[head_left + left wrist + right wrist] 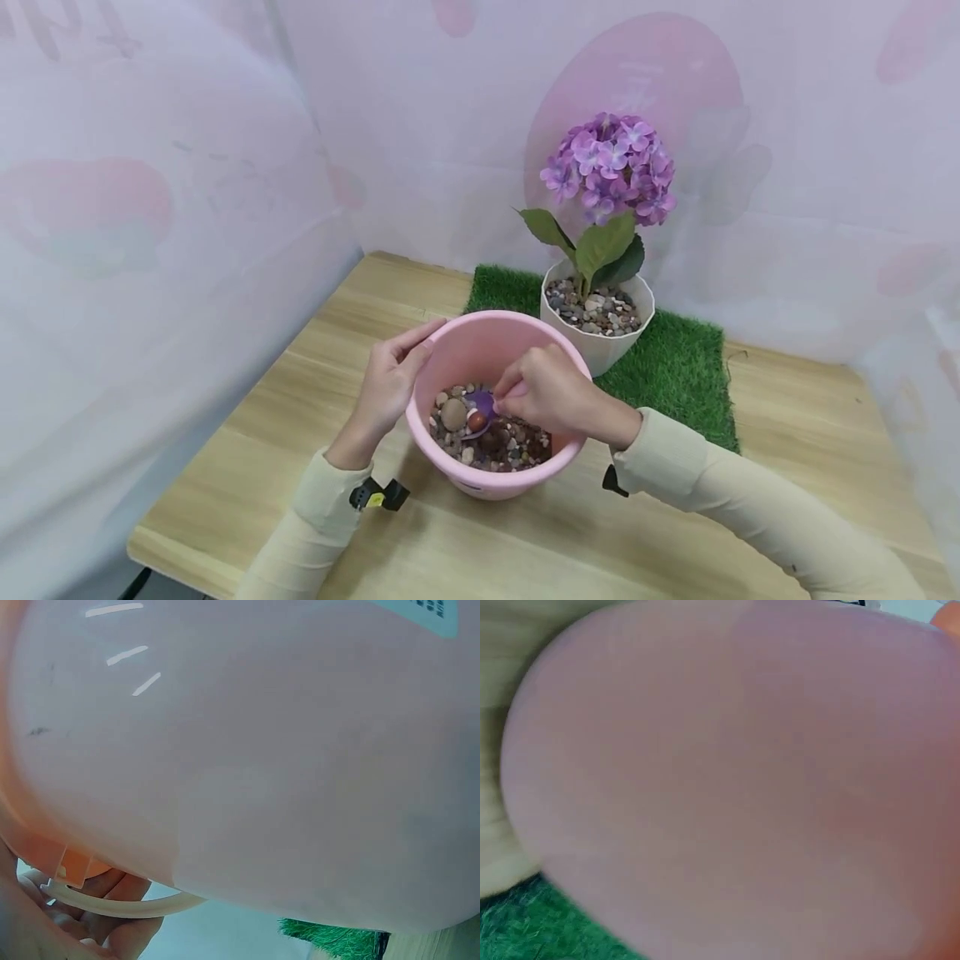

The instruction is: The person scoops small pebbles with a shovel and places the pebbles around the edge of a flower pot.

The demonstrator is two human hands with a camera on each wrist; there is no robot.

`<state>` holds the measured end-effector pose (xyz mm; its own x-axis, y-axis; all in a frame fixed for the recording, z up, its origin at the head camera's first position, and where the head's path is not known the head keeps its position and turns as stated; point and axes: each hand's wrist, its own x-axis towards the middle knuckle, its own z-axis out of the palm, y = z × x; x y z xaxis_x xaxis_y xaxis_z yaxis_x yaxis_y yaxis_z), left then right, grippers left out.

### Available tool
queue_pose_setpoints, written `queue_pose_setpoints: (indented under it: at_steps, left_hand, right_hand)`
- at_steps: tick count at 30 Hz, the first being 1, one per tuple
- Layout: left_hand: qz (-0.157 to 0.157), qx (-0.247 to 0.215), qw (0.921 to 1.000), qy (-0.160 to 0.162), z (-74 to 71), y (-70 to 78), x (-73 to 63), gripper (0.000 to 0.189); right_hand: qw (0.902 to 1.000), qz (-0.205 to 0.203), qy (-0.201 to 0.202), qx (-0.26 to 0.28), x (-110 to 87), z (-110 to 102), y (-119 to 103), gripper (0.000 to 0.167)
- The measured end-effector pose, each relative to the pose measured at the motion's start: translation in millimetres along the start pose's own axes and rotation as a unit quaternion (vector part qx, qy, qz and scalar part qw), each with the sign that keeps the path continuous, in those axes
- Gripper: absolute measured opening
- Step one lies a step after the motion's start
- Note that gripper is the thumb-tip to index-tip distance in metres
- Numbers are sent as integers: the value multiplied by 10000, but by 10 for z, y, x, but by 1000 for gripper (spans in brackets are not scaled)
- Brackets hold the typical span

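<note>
Place: a draped booth, it seemed; home or studio, I couldn't tell.
Cloth (420,125): pale and printed, it hung left and far.
Table (255,450): wood-grained, it carried a turf mat (682,367) and potted flowers (607,175).

The left arm (303,533) stretched forward from the bottom of the head view, its sleeve (326,496) ending at the wrist (351,450). The left hand (386,379) held a grip—thumb (416,357) uppermost, fingers (135,932) curled in the left wrist view. The right arm (757,500) slanted in from the lower right, elbow bent; the right hand (551,387) was turned knuckles-up—its fingers bent and pinching.
</note>
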<state>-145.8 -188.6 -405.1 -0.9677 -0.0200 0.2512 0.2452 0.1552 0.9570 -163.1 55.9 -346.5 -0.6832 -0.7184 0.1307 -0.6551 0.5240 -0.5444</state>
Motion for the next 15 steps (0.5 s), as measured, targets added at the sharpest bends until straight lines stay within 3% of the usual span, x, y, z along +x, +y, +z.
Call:
queue_pose_setpoints:
  at_steps: [5, 12, 15]
  left_hand:
    - [-92, -25, 10000, 9, -3, -15, -6, 35]
    - [-43, -83, 9999, -50, -12, 1, -1, 36]
    - [-18, -65, 10000, -40, -12, 23, 5, 36]
  right_hand:
    - [9997, -81, 158, 188, -75, 19, -18, 10]
    - [9940, 416, 533, 854, -226, 0, -56, 11]
    - [9928, 389, 689, 900, -278, -17, -66, 13]
